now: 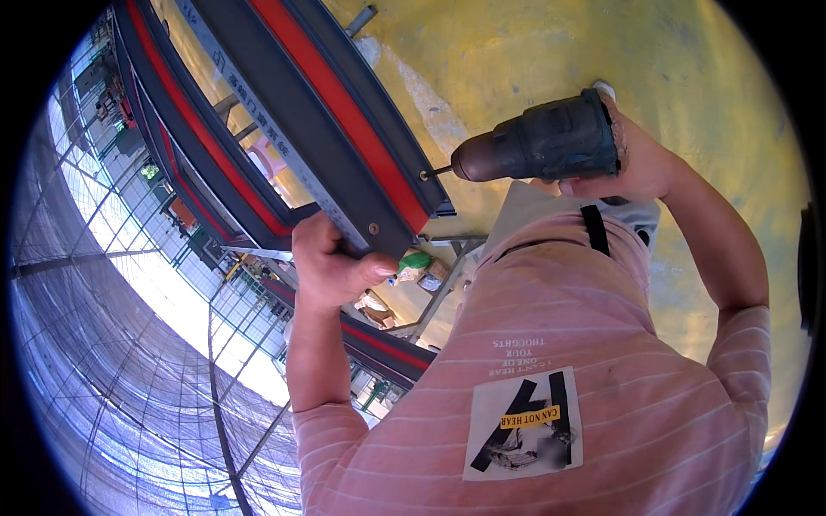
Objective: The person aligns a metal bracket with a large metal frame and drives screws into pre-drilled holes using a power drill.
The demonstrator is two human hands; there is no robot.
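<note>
My right hand point(644, 159) is wrapped round a dark cordless drill point(538, 142) with a brownish nose. Its thin bit points left and meets a screw point(424, 175) near the corner of a long dark grey panel point(297, 112). A red stripe point(340, 99) runs along this panel. My left hand point(327, 267) grips the panel's near end, thumb laid along the edge and the other fingers partly hidden. Close to that thumb, a second screw point(373, 229) sits in the panel face. Whether the bit is turning cannot be told.
More dark panels with red stripes point(185, 95) stand at the left. Under the near end is a metal frame leg point(443, 292), with a green item point(415, 261) and small packets beside it. The yellow floor point(688, 52) is worn and stained. Mesh fencing point(129, 370) fills the left.
</note>
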